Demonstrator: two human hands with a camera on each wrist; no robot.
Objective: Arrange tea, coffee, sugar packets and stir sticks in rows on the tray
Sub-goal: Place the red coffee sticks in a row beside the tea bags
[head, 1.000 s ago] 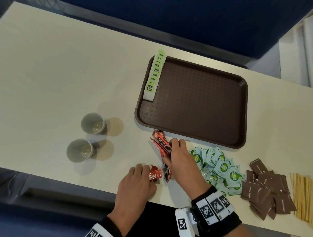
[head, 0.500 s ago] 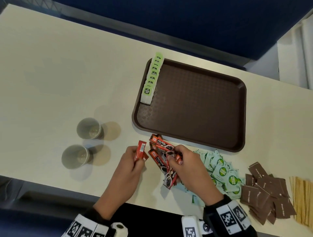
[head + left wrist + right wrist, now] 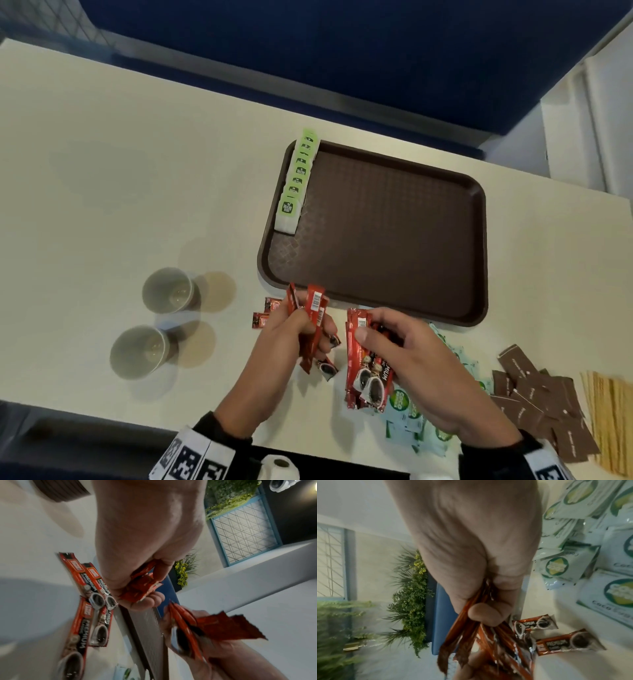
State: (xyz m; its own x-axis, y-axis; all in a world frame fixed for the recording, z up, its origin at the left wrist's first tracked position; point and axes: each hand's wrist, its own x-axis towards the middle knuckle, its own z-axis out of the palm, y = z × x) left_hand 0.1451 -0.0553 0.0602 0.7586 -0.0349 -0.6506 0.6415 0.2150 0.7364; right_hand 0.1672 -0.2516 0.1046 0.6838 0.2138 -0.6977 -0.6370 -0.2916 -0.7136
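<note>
Gathering coffee sticks (image 3: pixel 364 363), both hands pinch bundles lengthwise above the worktop (image 3: pixel 102 171), the right hand (image 3: pixel 411 363) nearer the tray (image 3: pixel 478 260) lying just beyond, the left hand (image 3: pixel 287 346) beside it.

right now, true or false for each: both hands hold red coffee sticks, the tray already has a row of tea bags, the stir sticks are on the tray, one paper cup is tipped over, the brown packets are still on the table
1. Both hands hold red coffee sticks. True: the left hand and right hand each grip a bunch of red coffee sticks.
2. The tray already has a row of tea bags. True, along its left edge.
3. The stir sticks are on the tray. False: they lie on the table at far right.
4. One paper cup is tipped over. False: both paper cups stand upright.
5. The brown packets are on the table. True.
</note>
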